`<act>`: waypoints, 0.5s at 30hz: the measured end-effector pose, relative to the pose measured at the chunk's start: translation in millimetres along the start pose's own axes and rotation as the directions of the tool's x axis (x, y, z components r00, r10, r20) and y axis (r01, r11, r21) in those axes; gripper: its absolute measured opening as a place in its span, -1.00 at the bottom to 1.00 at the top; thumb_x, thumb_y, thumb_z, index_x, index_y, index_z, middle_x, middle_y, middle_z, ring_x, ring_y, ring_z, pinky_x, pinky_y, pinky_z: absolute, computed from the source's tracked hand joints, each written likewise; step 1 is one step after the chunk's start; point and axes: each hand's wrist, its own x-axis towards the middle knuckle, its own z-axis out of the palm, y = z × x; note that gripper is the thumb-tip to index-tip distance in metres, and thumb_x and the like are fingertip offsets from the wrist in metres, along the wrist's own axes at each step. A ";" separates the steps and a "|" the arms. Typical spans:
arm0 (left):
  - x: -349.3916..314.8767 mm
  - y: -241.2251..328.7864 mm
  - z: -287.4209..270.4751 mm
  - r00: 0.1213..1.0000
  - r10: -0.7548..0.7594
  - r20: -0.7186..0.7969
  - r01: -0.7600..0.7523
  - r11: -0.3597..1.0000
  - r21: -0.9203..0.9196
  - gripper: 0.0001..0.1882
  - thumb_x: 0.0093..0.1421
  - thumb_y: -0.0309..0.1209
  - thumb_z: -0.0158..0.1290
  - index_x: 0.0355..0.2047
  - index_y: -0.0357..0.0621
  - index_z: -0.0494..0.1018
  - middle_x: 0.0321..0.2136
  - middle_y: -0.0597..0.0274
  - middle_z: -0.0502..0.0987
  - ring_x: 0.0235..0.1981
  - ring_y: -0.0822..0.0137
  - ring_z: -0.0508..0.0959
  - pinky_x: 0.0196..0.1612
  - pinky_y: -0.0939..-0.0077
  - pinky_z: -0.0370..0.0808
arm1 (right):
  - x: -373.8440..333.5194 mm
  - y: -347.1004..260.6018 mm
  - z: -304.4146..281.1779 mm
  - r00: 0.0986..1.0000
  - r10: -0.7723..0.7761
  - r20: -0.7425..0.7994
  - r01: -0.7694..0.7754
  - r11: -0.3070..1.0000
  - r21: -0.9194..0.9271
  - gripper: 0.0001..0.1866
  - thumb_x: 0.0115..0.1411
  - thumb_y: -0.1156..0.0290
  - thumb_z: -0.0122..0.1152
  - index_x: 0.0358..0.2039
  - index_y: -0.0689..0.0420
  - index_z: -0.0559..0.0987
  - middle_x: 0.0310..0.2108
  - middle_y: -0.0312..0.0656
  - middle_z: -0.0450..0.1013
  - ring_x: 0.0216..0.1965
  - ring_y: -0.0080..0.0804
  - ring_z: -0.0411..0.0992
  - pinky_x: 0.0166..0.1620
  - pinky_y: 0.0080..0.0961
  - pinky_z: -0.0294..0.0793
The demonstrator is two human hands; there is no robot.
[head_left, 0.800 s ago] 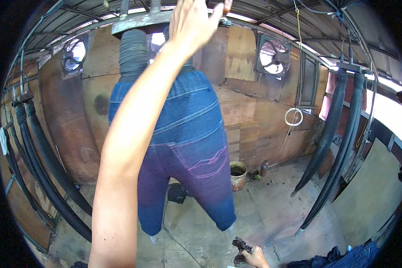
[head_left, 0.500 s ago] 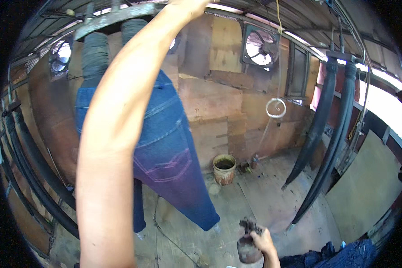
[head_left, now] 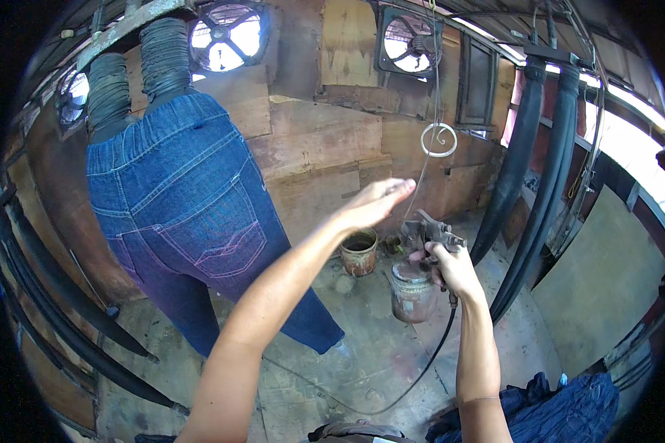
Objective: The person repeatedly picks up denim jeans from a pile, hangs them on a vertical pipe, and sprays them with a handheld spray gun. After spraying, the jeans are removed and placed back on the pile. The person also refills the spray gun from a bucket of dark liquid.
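A pair of blue jeans (head_left: 188, 214) hangs inflated on black ribbed tubes (head_left: 164, 55) from an overhead metal bar, its seat toward me, at the left. My left hand (head_left: 373, 203) is stretched out flat in mid-air with its fingers together, holding nothing, to the right of the jeans. My right hand (head_left: 451, 269) grips a spray gun (head_left: 425, 247) with a rusty metal cup (head_left: 412, 292) under it; a black hose (head_left: 421, 365) trails down from it to the floor.
Black leg-shaped tubes (head_left: 543, 177) hang at the right and more along the left wall (head_left: 59, 295). A rusty bucket (head_left: 359, 252) stands on the floor by the wooden wall. A wire loop (head_left: 439, 139) dangles above. Dark blue jeans (head_left: 561, 413) lie piled at the lower right.
My left hand has dropped from the overhead bar to chest height. My right hand has raised the spray gun from the bottom edge. The view has swung right, leaving the jeans further left.
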 end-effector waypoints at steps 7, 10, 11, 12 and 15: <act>-12.5 4.6 31.6 0.999 0.035 -0.009 -0.034 0.992 0.119 -0.07 0.15 0.19 0.19 0.23 -0.41 0.29 0.02 -0.22 0.54 0.11 0.03 0.54 0.14 0.21 0.46 | 31.9 15.7 1.2 0.985 -0.084 0.148 0.087 0.996 -0.011 -0.82 0.29 0.43 0.01 -0.21 0.25 0.52 -0.43 -0.17 0.60 -0.79 -0.59 0.27 -0.72 -0.59 0.22; -19.5 1.7 29.7 0.999 -0.004 -0.038 0.014 0.964 0.267 -0.11 0.17 0.14 0.19 0.24 -0.36 0.28 0.07 -0.16 0.51 0.13 0.08 0.51 0.18 0.24 0.42 | 32.9 30.8 6.6 0.989 -0.060 0.133 0.062 0.998 -0.009 -0.82 0.28 0.45 0.02 -0.19 0.26 0.52 -0.42 -0.16 0.60 -0.78 -0.58 0.29 -0.71 -0.58 0.24; -22.5 -0.4 29.0 0.997 0.033 -0.067 -0.012 0.957 0.290 -0.12 0.18 0.14 0.19 0.24 -0.35 0.29 0.08 -0.16 0.51 0.13 0.06 0.51 0.18 0.23 0.42 | 33.0 35.5 8.1 0.993 -0.021 0.120 0.024 1.000 -0.018 -0.82 0.28 0.46 0.02 -0.18 0.26 0.51 -0.42 -0.15 0.60 -0.78 -0.57 0.30 -0.71 -0.58 0.24; -26.0 -2.2 28.6 0.993 0.070 -0.096 -0.036 0.949 0.314 -0.13 0.18 0.14 0.19 0.24 -0.34 0.29 0.09 -0.16 0.50 0.13 0.04 0.51 0.18 0.21 0.42 | 33.0 39.9 8.9 0.994 -0.053 0.098 0.053 0.999 0.005 -0.81 0.28 0.46 0.02 -0.17 0.26 0.51 -0.41 -0.14 0.60 -0.77 -0.57 0.31 -0.70 -0.58 0.26; -38.3 -4.5 29.6 0.959 0.194 -0.208 -0.097 0.910 0.402 -0.20 0.17 0.08 0.20 0.21 -0.29 0.33 0.07 -0.14 0.51 0.10 -0.02 0.52 0.16 0.17 0.44 | 35.0 51.8 6.8 0.999 -0.050 0.020 0.049 0.999 0.020 -0.78 0.29 0.47 0.02 -0.11 0.26 0.52 -0.37 -0.11 0.60 -0.75 -0.56 0.33 -0.67 -0.57 0.31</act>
